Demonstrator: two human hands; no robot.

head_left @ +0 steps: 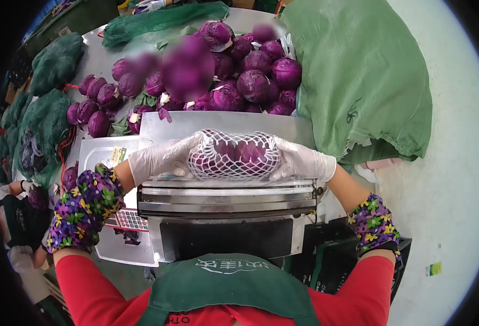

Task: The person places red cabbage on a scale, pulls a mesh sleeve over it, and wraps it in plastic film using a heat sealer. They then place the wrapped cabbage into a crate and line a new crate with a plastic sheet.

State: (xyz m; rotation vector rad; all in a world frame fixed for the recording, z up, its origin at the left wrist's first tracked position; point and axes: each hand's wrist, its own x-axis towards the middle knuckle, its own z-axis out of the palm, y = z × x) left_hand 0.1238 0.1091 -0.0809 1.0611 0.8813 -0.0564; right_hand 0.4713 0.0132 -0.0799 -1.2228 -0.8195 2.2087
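Observation:
A red cabbage in white foam netting (234, 155) rests on the metal top of a wrapping machine (228, 204) in front of me. My left hand (161, 161), in a thin clear glove, presses against the cabbage's left side. My right hand (302, 161), gloved the same, cups its right side. Both forearms wear flowered sleeve covers over red sleeves.
A heap of bare red cabbages (250, 81) lies on the steel table behind the machine. Green mesh sacks (49, 114) pile at the left, a large green sack (359, 76) at the right. A scale with keypad (128, 217) sits at my left. Another person's hand (19, 187) shows at far left.

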